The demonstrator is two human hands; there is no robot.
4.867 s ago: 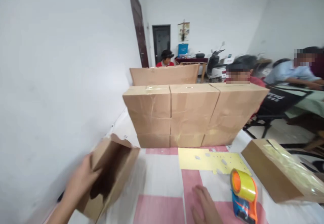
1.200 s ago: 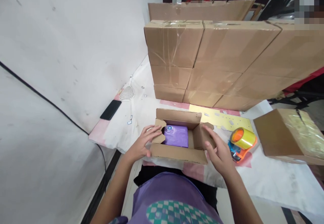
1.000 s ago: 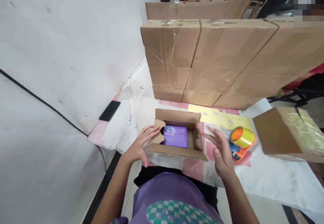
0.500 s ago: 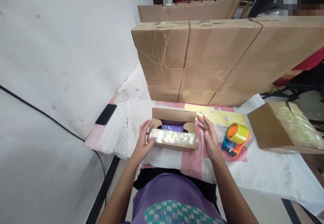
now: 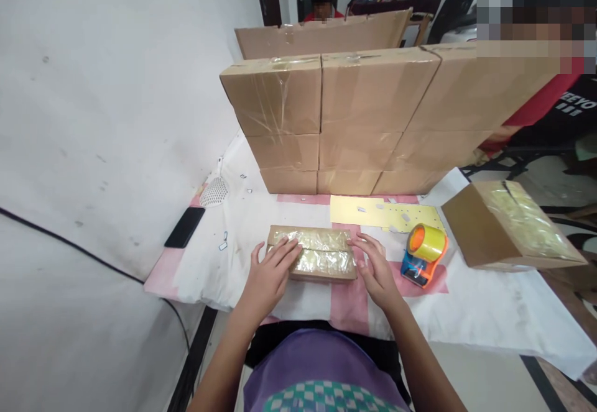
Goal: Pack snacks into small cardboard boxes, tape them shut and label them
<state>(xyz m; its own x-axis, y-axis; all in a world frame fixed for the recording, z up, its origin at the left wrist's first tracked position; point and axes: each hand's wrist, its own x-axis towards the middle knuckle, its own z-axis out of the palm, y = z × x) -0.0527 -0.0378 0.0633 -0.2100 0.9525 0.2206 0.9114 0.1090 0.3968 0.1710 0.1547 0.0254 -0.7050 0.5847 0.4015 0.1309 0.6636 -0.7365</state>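
Observation:
A small cardboard box [image 5: 321, 264] lies in front of me with its top flaps down, shiny tape along them and a narrow seam between. My left hand [image 5: 273, 269] rests on its left part, fingers stretched over the lid. At the right end, my right hand [image 5: 375, 269] touches the edge with its fingertips, fingers apart. What lies inside the box is hidden by the flaps. To the right stands a tape dispenser [image 5: 422, 270] in orange and blue, carrying a yellow tape roll [image 5: 426, 242].
Stacked cardboard boxes [image 5: 326, 114] form a wall at the back. A larger box [image 5: 504, 225] stands at the right, a black phone [image 5: 185, 227] and a white perforated scoop [image 5: 214, 191] at the left. Yellow card [image 5: 357, 210] lies behind my box. A person sits beyond the stack, another at the right.
The box's raised back flap has come down, covering the purple thing inside. My left hand has moved onto the lid, and my right hand has come in to the box's edge.

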